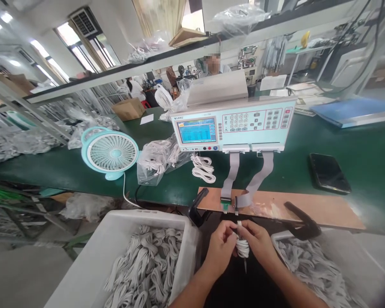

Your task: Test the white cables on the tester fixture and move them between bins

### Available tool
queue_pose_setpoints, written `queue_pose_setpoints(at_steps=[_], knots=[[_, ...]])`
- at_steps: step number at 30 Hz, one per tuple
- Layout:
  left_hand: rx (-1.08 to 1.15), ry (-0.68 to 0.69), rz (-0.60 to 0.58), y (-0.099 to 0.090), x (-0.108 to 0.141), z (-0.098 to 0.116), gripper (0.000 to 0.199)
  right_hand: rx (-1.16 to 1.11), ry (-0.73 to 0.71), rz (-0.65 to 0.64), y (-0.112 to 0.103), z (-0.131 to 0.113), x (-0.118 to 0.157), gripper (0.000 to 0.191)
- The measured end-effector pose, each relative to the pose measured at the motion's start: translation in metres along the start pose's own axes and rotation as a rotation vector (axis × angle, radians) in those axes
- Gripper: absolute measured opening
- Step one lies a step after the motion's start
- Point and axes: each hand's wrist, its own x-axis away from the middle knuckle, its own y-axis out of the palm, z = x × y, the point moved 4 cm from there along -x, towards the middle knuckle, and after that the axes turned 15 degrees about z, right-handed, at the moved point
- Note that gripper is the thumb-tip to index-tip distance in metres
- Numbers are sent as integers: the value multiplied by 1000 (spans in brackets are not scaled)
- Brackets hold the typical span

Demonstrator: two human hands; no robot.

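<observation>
Between my two hands is a coiled white cable (243,248), held just in front of the table edge. My left hand (223,244) pinches near its upper end, fingers closed. My right hand (256,240) is closed on the same cable, with a white end piece (239,223) showing between the fingertips. Just beyond the hands, a green circuit board (225,206) and a small connector (236,209) sit at the edge of a wooden board (276,205). Grey ribbon cables (232,173) run from them up to a light-blue tester (231,124) with a lit screen.
A white bin (115,226) of coiled cables stands at left, another bin (343,244) at right. Black clamps (199,207) grip the wooden board. On the green table are a fan (114,152), bagged cables (157,158), a loose cable coil (203,169) and a phone (330,172). A person (213,64) sits behind.
</observation>
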Motion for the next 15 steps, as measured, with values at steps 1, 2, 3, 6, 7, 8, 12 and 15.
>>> queue_pose_setpoints(at_steps=[1,2,3,6,7,8,12,15], knots=[[28,-61,-27,1,-3,-3,15,-31,39,6,3,2,-3,34],[71,-135,-46,1,-5,-6,14,-55,75,13,5,4,-5,36],[129,-215,-60,0,-6,-8,14,-73,108,22,6,4,-7,37],[324,-391,-128,-5,-8,-7,18,-105,186,49,9,5,-10,38],[359,-413,-162,-7,-8,-6,23,-111,197,55,9,5,-11,37],[376,-423,-188,-9,-8,-4,28,-115,202,61,10,4,-11,37],[332,-393,-160,-13,-11,-5,33,-132,229,76,11,1,-11,36],[218,-280,-37,-13,-17,-6,31,-180,301,75,14,2,-10,36]])
